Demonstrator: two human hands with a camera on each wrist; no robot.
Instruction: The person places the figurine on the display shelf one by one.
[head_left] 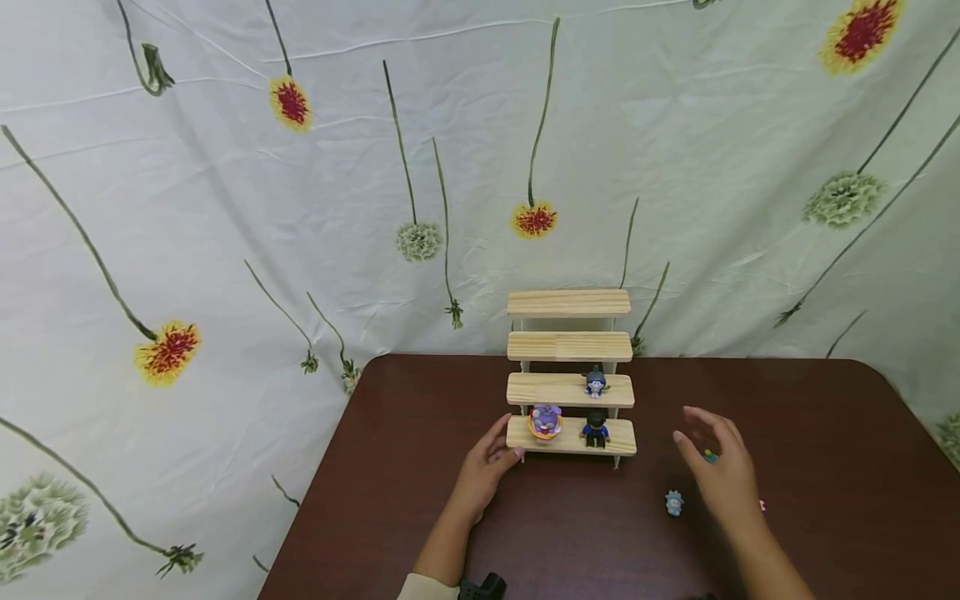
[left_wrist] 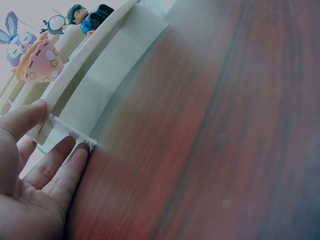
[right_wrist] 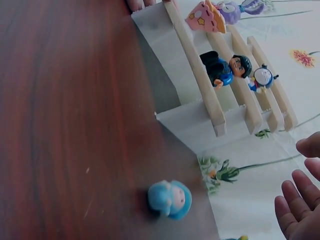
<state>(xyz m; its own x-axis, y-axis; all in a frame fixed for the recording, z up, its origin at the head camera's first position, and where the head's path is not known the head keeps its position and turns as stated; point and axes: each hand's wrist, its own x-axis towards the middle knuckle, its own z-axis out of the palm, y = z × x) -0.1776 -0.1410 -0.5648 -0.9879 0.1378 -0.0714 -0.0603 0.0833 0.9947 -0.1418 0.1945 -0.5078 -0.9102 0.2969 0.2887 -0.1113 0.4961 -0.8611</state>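
Note:
A stepped display stand (head_left: 570,346) with wooden planks on pale upright supports stands on the table. My left hand (head_left: 482,471) grips the left end of its lowest plank, thumb at the plank and fingertips (left_wrist: 82,150) by the support below. On that plank sit a purple rabbit-eared figurine (left_wrist: 37,57) in a pink starred cone and a black-haired figurine (right_wrist: 220,69) in blue. One step higher is a small dark-capped figurine (head_left: 595,382). My right hand (head_left: 720,471) hovers with fingers apart, holding nothing. Near it a light-blue figurine (right_wrist: 169,200) stands on the table.
Beside the right hand, a small green-and-yellow piece (head_left: 710,456) and a pink bit (head_left: 762,505) show on the dark table (head_left: 420,400), partly hidden by the hand. A flower-printed white cloth (head_left: 465,167) hangs behind the table.

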